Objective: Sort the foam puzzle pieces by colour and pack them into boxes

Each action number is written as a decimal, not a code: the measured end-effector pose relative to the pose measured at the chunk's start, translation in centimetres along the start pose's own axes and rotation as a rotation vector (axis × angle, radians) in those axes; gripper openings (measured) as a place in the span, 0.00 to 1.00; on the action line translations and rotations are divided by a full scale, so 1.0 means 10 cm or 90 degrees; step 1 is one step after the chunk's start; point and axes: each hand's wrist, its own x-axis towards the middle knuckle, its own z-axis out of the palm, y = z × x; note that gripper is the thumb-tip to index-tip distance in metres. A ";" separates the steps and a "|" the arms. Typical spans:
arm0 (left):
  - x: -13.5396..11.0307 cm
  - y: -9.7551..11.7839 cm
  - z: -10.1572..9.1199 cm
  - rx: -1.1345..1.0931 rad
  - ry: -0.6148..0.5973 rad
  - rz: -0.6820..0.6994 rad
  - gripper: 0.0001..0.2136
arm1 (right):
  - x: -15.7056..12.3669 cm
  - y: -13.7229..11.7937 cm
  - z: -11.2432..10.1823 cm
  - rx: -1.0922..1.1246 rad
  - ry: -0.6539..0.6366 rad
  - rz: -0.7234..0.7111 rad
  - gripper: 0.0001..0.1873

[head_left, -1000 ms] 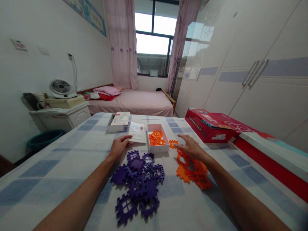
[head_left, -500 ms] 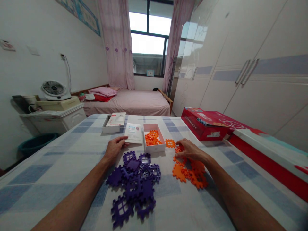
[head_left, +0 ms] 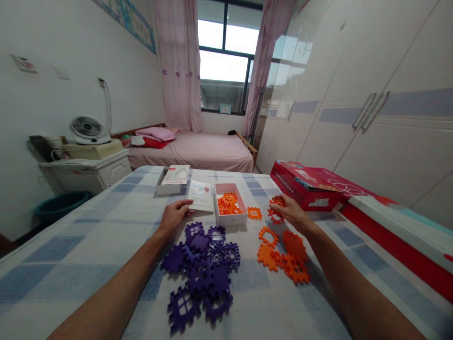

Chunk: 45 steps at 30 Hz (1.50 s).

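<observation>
Your right hand (head_left: 292, 212) pinches an orange toothed tile (head_left: 276, 209), right of the white box (head_left: 231, 219), itself lengthwise toward the far edge of the table (head_left: 106, 226); whether your left hand (head_left: 172, 217) grips, I can't tell.

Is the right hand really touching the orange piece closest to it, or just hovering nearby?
Touching. The head view shows the right hand gripping the orange piece at its edge, with no gap between them.

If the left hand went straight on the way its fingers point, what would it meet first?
Most likely the white printed leaflet, directly ahead of the left hand; its fingers may already touch the near edge, as depth is unclear there.
</observation>
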 end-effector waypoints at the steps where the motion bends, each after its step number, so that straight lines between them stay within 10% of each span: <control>1: 0.00 0.00 0.00 -0.005 -0.002 0.002 0.17 | 0.02 -0.09 0.02 0.034 0.000 -0.004 0.19; 8: 0.01 0.00 0.00 -0.003 -0.003 0.000 0.17 | 0.41 -0.85 0.55 0.042 -0.107 -0.037 0.23; 15: 0.00 0.01 0.00 0.004 -0.010 0.003 0.17 | 0.80 -1.01 0.96 -0.090 -0.083 -0.092 0.27; 31: 0.01 -0.02 0.00 -0.009 -0.011 0.005 0.18 | 0.10 0.03 0.35 -0.337 -0.147 -0.085 0.29; 45: 0.01 -0.01 -0.01 0.007 -0.021 0.008 0.21 | 0.10 -0.20 0.24 -0.265 0.039 -0.119 0.26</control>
